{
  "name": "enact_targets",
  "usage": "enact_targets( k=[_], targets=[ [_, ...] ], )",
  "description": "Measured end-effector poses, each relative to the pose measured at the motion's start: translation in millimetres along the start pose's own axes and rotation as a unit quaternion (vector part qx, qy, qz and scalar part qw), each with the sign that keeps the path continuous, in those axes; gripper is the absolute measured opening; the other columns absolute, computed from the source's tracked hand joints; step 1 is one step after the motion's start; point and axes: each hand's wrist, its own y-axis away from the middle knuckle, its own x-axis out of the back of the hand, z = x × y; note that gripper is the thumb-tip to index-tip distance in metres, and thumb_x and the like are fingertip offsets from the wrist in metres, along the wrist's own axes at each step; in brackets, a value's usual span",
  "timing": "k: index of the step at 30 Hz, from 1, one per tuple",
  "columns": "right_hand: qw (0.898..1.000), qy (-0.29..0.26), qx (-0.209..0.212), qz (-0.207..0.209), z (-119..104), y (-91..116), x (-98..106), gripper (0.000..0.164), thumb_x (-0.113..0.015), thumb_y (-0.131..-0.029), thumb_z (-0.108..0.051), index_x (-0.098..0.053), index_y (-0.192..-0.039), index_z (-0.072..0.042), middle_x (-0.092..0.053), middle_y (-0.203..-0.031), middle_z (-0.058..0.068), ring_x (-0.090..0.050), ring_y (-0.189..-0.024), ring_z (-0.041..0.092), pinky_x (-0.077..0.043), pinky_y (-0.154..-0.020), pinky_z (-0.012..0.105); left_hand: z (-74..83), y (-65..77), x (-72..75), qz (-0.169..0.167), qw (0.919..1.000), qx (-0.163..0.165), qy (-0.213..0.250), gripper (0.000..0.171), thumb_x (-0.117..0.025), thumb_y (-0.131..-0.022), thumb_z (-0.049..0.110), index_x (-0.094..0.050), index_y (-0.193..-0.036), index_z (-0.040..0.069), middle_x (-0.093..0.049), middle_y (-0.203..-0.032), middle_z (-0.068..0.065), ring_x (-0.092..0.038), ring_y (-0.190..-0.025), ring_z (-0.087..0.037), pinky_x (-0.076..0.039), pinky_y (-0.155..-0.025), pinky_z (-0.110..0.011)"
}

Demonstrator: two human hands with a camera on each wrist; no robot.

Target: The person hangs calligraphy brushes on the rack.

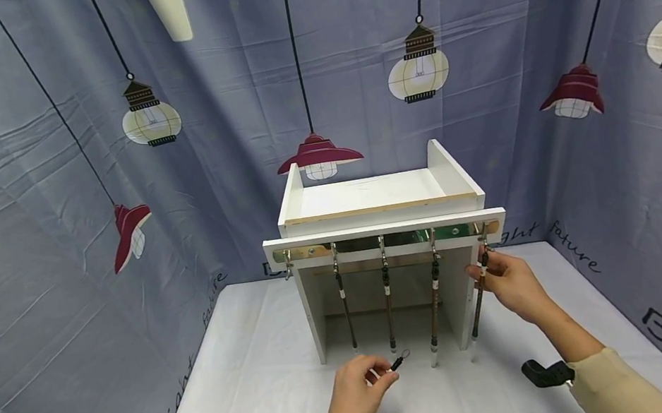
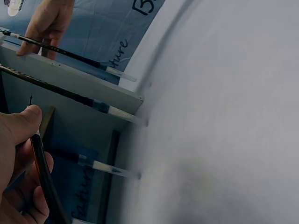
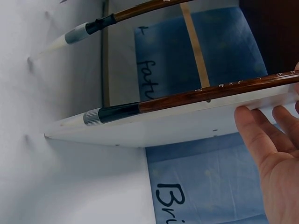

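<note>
My left hand [image 1: 358,388] pinches a writing brush near its looped end, above the white table. In the head view only the dark end with the cord loop [image 1: 405,354] shows; in the left wrist view the dark handle [image 2: 43,179] runs down past my fingers. My right hand [image 1: 512,283] is at the top of the rightmost hanging brush [image 1: 478,309], its thumb and fingers on either side of the handle. Several brushes, one of them the middle brush [image 1: 388,305], hang tip down from hooks on a brass strip [image 1: 359,245]. The leftmost hook [image 1: 288,263] holds no brush.
The hooks sit on the front board of a white wooden stand [image 1: 311,309] with an open tray [image 1: 368,194] on top. White cloth covers the table [image 1: 255,389]. Blue-grey curtains [image 1: 85,236] with printed lamps surround it. A black wrist device [image 1: 548,372] sits by my right sleeve.
</note>
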Motion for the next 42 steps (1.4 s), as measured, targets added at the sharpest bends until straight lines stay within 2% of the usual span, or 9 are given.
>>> enact_targets(
  k=[4,10,15,22,28,33,38,42],
  targets=[
    [1.0,0.005,0.002,0.003,0,0,0,0.069,-0.063,-0.103,-0.042,-0.044,-0.154,0.0,-0.058,-0.142,0.031,-0.067,-0.118,0.046,-0.052,-0.1,0.062,2.8,-5.2,3.6,0.008,0.9999,-0.001,0.007,0.011,-0.081,-0.09,0.025,-0.078,-0.095,0.016,-0.07,-0.085,0.009,-0.058,-0.072,0.007,-0.052,-0.065,-0.015],
    [1.0,0.0,0.007,0.002,1,0,0,0.07,-0.064,-0.102,-0.042,-0.044,-0.155,-0.001,-0.059,-0.141,0.031,-0.068,-0.118,0.045,-0.054,-0.098,0.058,10.3,-12.4,9.4,0.035,0.999,-0.028,0.007,0.009,-0.082,-0.089,0.021,-0.078,-0.095,0.015,-0.07,-0.084,0.008,-0.059,-0.073,0.005,-0.054,-0.065,-0.017],
    [1.0,0.0,0.009,0.001,3,0,0,0.069,-0.064,-0.103,-0.041,-0.044,-0.155,0.0,-0.059,-0.141,0.031,-0.068,-0.118,0.045,-0.055,-0.097,0.058,18.4,-17.7,13.9,0.053,0.998,-0.032,0.015,0.011,-0.083,-0.089,0.021,-0.077,-0.095,0.015,-0.07,-0.085,0.008,-0.06,-0.073,0.004,-0.056,-0.066,-0.021],
    [1.0,-0.002,0.015,0.001,5,-1,-1,0.069,-0.065,-0.103,-0.038,-0.041,-0.156,0.0,-0.059,-0.141,0.031,-0.065,-0.122,0.045,-0.06,-0.092,0.045,24.7,-25.9,19.3,0.079,0.9956,-0.043,0.024,0.012,-0.082,-0.089,0.024,-0.077,-0.095,0.015,-0.071,-0.087,0.009,-0.062,-0.074,0.002,-0.058,-0.065,-0.026],
    [1.0,-0.006,0.018,0.003,4,-2,-1,0.066,-0.065,-0.103,-0.034,-0.044,-0.155,0.0,-0.059,-0.141,0.031,-0.065,-0.122,0.045,-0.061,-0.091,0.041,29.6,-32.3,24.2,0.104,0.9924,-0.059,0.031,0.01,-0.082,-0.09,0.023,-0.076,-0.095,0.016,-0.072,-0.088,0.008,-0.063,-0.075,0.0,-0.057,-0.065,-0.028],
    [1.0,-0.006,0.014,0.002,3,-1,0,0.066,-0.065,-0.103,-0.036,-0.044,-0.155,0.0,-0.059,-0.142,0.031,-0.065,-0.121,0.046,-0.06,-0.091,0.045,34.3,-35.7,28.7,0.124,0.9898,-0.063,0.031,0.012,-0.083,-0.089,0.024,-0.076,-0.095,0.016,-0.071,-0.088,0.009,-0.063,-0.075,-0.001,-0.057,-0.065,-0.031],
    [1.0,-0.007,0.016,0.003,2,-2,1,0.063,-0.064,-0.104,-0.032,-0.044,-0.155,0.0,-0.059,-0.141,0.031,-0.065,-0.121,0.047,-0.06,-0.091,0.048,37.3,-39.9,33.3,0.143,0.986,-0.08,0.032,0.014,-0.081,-0.091,0.026,-0.075,-0.096,0.014,-0.071,-0.087,0.007,-0.063,-0.074,-0.002,-0.055,-0.063,-0.026],
    [1.0,-0.006,0.016,0.003,3,-2,1,0.065,-0.064,-0.104,-0.034,-0.043,-0.155,0.0,-0.059,-0.141,0.031,-0.065,-0.121,0.047,-0.06,-0.091,0.047,39.2,-41.2,37.1,0.156,0.9837,-0.082,0.037,0.015,-0.082,-0.09,0.025,-0.075,-0.096,0.012,-0.071,-0.088,0.006,-0.064,-0.074,-0.003,-0.056,-0.063,-0.026]
  ],
)
